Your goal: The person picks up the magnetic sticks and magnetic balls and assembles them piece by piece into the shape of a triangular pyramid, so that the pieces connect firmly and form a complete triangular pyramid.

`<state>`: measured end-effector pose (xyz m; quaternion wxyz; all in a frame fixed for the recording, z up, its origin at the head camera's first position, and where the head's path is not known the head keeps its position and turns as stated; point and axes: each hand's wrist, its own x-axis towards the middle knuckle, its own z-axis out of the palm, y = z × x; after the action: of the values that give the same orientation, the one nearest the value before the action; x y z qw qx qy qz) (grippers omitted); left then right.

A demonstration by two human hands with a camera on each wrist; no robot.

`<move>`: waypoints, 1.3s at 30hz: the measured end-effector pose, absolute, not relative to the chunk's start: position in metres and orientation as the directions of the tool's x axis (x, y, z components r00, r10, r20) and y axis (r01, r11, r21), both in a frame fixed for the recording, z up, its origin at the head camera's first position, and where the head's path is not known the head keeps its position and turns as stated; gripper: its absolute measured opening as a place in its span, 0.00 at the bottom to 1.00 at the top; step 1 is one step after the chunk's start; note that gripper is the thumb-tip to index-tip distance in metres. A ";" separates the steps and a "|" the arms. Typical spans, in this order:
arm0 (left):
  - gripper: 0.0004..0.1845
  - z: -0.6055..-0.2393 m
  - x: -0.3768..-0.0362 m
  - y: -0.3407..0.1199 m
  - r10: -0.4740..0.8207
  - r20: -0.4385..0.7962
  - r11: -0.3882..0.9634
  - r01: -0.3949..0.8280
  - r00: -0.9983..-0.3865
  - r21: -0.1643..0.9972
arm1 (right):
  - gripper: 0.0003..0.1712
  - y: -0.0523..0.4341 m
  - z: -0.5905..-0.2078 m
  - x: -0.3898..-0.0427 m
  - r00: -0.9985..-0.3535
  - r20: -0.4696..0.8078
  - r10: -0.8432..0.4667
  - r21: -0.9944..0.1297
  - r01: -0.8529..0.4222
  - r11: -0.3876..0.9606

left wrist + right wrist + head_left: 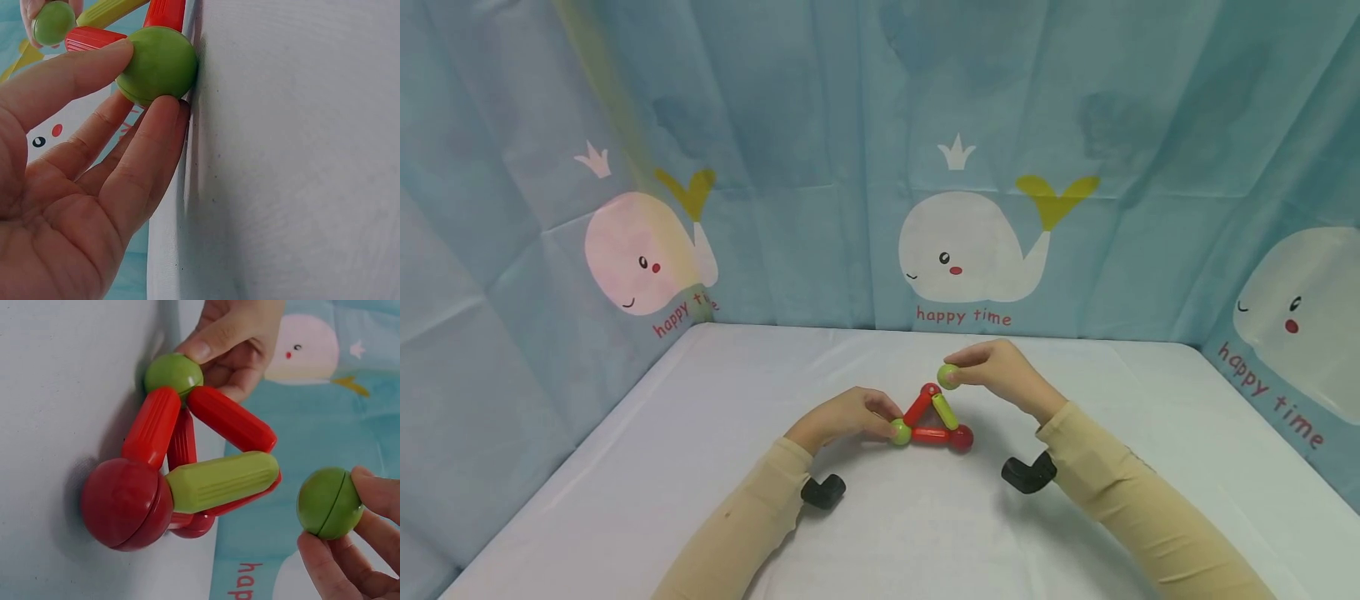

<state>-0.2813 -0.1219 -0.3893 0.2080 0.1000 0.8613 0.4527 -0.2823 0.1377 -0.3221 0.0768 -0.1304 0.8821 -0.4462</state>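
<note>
My left hand (pixel 847 415) pinches a green ball (pixel 159 65) at the left corner of a small frame of rods and balls. Red rods (pixel 230 419) run from that ball, and a yellow-green rod (pixel 225 481) slants up from a large red ball (pixel 125 503) at the near right corner. A second red ball (pixel 195 526) is partly hidden behind the rods. The slanting rods lean together at the top. Between thumb and fingertips my right hand (pixel 1007 375) holds another green ball (pixel 329 503), apart from the rod ends and just beside the top.
The frame stands on a white-covered table (pixel 865 533). A blue curtain (pixel 835 167) printed with whales hangs behind and along the sides. Black curved pieces (pixel 1028 473) stick out at both wrists.
</note>
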 end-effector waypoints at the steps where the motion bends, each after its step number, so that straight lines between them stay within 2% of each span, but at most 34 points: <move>1: 0.14 -0.389 -0.281 -0.122 0.362 -0.267 0.567 -0.016 -0.893 0.823 | 0.22 0.137 -0.322 -0.282 -0.952 -0.016 -0.304 -0.807 -0.167 0.566; 39: 0.13 -0.389 -0.281 -0.123 0.384 -0.247 0.547 0.004 -0.890 0.837 | 0.18 0.114 -0.325 -0.284 -0.927 0.012 -0.375 -0.748 -0.257 0.612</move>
<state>-0.2813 -0.1234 -0.3894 0.2054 0.1132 0.8552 0.4622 -0.2838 0.1139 -0.3247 0.0731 -0.1766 0.8948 -0.4035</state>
